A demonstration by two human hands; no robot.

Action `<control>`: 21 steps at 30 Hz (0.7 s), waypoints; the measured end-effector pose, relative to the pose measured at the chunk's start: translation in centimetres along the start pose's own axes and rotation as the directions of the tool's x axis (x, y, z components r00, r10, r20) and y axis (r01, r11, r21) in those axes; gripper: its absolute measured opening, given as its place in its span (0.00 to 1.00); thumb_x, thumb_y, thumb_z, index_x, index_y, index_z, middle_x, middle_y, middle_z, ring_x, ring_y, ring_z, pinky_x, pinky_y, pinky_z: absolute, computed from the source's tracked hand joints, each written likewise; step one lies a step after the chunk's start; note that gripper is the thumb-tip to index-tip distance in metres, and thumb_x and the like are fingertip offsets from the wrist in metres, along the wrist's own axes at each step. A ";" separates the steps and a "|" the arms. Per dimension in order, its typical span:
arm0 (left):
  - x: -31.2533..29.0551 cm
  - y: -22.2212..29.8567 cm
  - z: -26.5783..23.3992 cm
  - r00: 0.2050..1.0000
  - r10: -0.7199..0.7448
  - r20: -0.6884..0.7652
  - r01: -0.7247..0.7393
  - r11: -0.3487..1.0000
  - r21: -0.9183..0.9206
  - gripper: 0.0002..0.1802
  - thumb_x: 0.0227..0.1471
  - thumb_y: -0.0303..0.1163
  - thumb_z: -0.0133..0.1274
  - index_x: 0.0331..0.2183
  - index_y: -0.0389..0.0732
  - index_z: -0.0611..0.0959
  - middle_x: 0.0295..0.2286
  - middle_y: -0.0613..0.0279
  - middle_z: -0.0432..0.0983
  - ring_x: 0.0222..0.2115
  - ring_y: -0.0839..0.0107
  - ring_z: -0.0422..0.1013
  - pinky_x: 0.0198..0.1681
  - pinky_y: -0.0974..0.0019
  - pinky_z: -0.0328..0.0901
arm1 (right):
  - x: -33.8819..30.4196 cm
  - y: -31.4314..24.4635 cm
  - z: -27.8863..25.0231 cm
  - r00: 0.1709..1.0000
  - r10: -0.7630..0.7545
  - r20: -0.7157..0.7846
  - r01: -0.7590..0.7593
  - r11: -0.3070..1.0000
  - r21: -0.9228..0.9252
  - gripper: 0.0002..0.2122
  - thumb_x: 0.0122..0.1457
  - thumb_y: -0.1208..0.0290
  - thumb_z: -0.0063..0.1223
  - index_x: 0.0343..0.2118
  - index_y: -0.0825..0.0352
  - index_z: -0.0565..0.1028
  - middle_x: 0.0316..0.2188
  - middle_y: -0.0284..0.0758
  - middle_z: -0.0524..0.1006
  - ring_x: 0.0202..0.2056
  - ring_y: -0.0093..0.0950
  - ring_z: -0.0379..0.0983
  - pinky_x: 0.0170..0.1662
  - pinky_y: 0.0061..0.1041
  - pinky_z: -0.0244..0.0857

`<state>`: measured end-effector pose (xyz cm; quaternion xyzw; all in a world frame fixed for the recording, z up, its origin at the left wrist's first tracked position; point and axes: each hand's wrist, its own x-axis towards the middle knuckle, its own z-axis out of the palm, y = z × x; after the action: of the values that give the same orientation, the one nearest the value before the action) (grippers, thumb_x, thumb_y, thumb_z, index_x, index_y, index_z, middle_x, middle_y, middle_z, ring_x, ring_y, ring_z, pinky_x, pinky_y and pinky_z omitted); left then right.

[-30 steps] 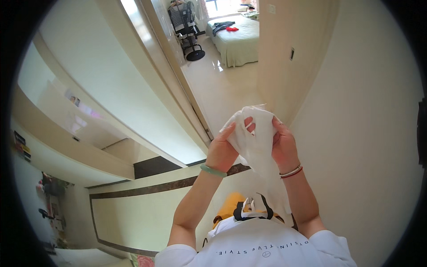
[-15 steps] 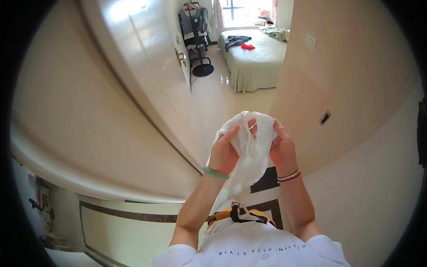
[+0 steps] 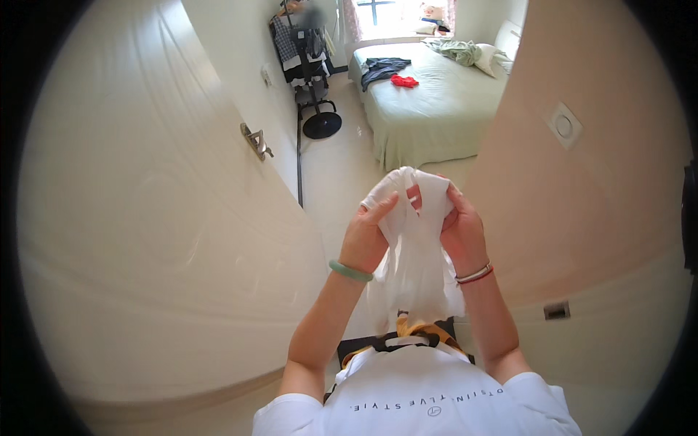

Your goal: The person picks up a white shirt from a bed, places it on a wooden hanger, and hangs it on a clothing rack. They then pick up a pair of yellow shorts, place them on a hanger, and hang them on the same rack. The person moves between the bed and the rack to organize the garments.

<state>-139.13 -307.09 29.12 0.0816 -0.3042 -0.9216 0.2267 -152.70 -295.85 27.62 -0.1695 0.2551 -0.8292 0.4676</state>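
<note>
A thin white cloth garment (image 3: 418,254) hangs in front of me, gathered at its top between both hands. Near the top a narrow opening in it lets some skin show through. My left hand (image 3: 366,236), a green bangle at its wrist, grips the left part of the gathered cloth with the thumb on top. On the right edge, my right hand (image 3: 463,232) is closed on the same cloth, its fingers partly hidden behind it. The loose lower part falls between my forearms, down to my waist.
A white door (image 3: 167,211) with a metal handle (image 3: 257,142) stands on my left. To the right is a wall with a switch (image 3: 565,126). Ahead, a green-covered bed (image 3: 436,116) bears dark clothing (image 3: 382,69) and a red cloth (image 3: 404,81). A standing fan's base (image 3: 322,125) is left of it.
I have moved forward through the doorway; the bed and fan are nearer, and the door handle shows larger. Both hands keep their hold, and the garment's lower part hangs straighter.
</note>
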 end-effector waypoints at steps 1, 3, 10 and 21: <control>2.1 1.0 -0.4 1.000 0.018 -0.015 -0.018 1.000 0.001 0.22 0.58 0.30 0.51 0.53 0.36 0.71 0.45 0.57 0.75 0.45 0.66 0.72 0.50 0.61 0.67 | 2.8 -0.5 0.0 1.000 0.009 -0.029 -0.009 1.000 0.004 0.15 0.68 0.68 0.35 0.50 0.69 0.71 0.41 0.38 0.76 0.41 0.30 0.74 0.44 0.32 0.71; 5.8 3.3 -0.9 0.997 0.052 -0.052 -0.052 0.999 0.010 0.22 0.58 0.30 0.51 0.53 0.36 0.71 0.46 0.56 0.74 0.46 0.66 0.72 0.51 0.62 0.66 | 8.3 -0.6 0.0 0.998 0.041 -0.052 -0.040 0.999 0.024 0.15 0.68 0.68 0.36 0.50 0.70 0.71 0.41 0.38 0.76 0.41 0.29 0.74 0.44 0.31 0.71; 18.9 9.5 -7.9 0.948 0.216 -0.232 -0.171 0.965 0.198 0.20 0.57 0.29 0.53 0.51 0.37 0.74 0.45 0.59 0.75 0.45 0.71 0.71 0.50 0.65 0.66 | 26.3 2.7 -0.5 0.984 0.165 -0.066 -0.168 0.985 -0.048 0.15 0.68 0.68 0.38 0.50 0.72 0.70 0.44 0.40 0.75 0.43 0.29 0.74 0.49 0.31 0.69; 43.8 22.5 -16.2 0.974 0.203 -0.100 -0.168 0.945 0.282 0.22 0.55 0.28 0.54 0.52 0.38 0.73 0.44 0.62 0.75 0.44 0.71 0.72 0.48 0.65 0.67 | 54.2 2.8 -1.2 0.995 0.044 -0.084 -0.055 0.990 -0.128 0.15 0.68 0.69 0.38 0.51 0.74 0.68 0.48 0.43 0.74 0.46 0.32 0.73 0.51 0.33 0.68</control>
<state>-164.88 -352.08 29.09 0.1418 -0.4189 -0.8385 0.3183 -178.83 -343.47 27.32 -0.1593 0.3315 -0.8053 0.4651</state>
